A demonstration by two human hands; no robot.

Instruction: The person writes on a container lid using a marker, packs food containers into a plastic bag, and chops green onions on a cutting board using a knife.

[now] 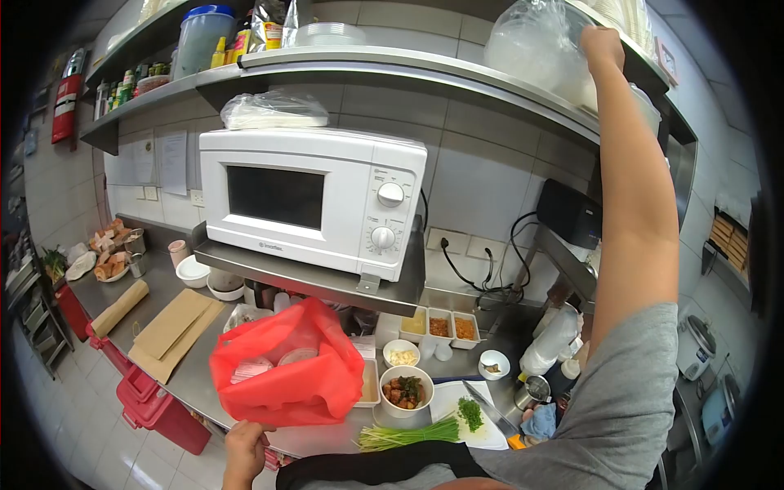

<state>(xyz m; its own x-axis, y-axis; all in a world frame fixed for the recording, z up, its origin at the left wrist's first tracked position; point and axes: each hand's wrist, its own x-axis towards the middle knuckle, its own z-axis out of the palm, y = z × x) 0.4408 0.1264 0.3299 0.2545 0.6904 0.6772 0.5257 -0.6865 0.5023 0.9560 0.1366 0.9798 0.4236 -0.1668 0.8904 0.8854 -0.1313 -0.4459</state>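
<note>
Overhead, R hand [603,47] on clear bag [535,47], nr shelf edge [457,70].

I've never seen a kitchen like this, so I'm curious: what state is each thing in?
Microwave, door shut
Red bag, open, items inside
Blue-lidded tub, lid on
Bowl of food, uncovered
Chopped greens, finely cut
Knife, laid down
Black plug, plugged in
Brown paper bags, lying flat
Left hand, at red bag's edge, grip unclear
Right hand, raised, at clear bag, grip unclear

The red bag [286,398] is thin, crinkled plastic; the clear bag [535,49], glossy film. The shelf [392,55] is smooth metal, the brown paper [175,327] matt, the sleeve [625,384] matt cloth.
</note>
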